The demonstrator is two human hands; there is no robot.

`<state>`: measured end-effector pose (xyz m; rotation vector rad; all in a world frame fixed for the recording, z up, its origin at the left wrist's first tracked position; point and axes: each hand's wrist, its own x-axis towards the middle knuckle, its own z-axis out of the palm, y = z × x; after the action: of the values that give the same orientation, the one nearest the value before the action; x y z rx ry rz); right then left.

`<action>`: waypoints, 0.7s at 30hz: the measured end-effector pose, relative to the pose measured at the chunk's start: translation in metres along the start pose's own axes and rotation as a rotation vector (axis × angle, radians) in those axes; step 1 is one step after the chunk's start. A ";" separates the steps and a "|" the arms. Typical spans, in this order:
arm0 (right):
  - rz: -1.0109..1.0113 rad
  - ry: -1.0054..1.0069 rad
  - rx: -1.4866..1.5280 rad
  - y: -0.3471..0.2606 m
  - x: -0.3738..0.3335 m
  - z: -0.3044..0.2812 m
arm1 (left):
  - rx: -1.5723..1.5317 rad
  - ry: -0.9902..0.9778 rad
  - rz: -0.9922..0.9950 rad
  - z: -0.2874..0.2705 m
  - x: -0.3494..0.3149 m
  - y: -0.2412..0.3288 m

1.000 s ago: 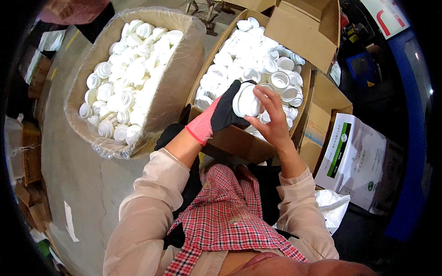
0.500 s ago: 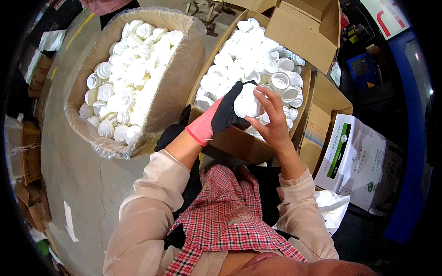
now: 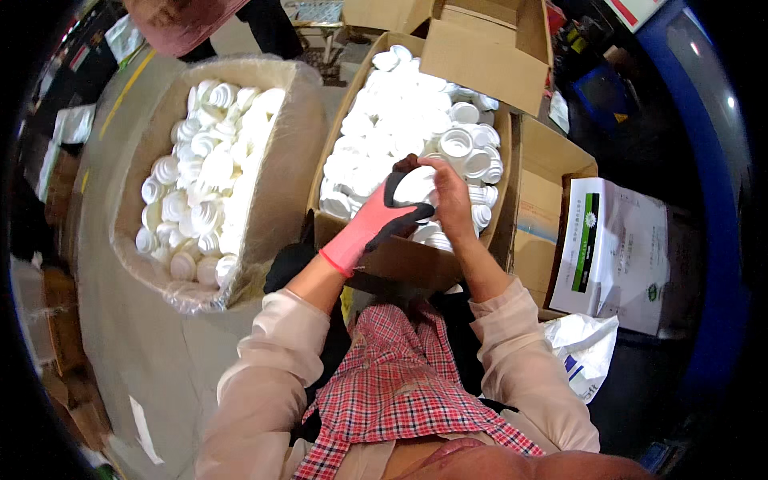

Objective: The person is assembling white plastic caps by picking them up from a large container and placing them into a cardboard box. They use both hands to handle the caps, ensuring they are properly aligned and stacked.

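Note:
My left hand (image 3: pixel 378 222), in a pink glove with black palm and fingers, is closed round a white round plastic cap (image 3: pixel 415 186). My bare right hand (image 3: pixel 453 202) grips the cap's right side, its fingers curled over the far edge. Both hands are above the near side of a cardboard box (image 3: pixel 400 262) heaped with similar white plastic caps (image 3: pixel 456 144), several showing stepped, ribbed rims. The held cap's far side and underside are hidden by my fingers.
Left of the hands stands a plastic-lined box (image 3: pixel 290 148) of white caps. An open carton (image 3: pixel 538 210) and a white printed box (image 3: pixel 620 248) are at the right, with a white bag (image 3: pixel 582 352) below. Beyond the lined box, another person (image 3: pixel 180 24) stands in pink.
The cap has turned in my hands, and my left glove now shows more of its pink back. My right fingers have drawn together on the cap. The whole view has shifted; the other person shows more.

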<state>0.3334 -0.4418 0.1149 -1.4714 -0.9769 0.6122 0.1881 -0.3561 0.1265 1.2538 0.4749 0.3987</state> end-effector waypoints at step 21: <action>-0.353 -0.214 -0.316 -0.009 0.001 -0.013 | -0.651 0.004 -0.056 -0.016 0.007 0.002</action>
<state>0.3426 -0.4488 0.1258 -1.4749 -1.5167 0.3722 0.1853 -0.3392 0.1234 0.6087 0.3415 0.4610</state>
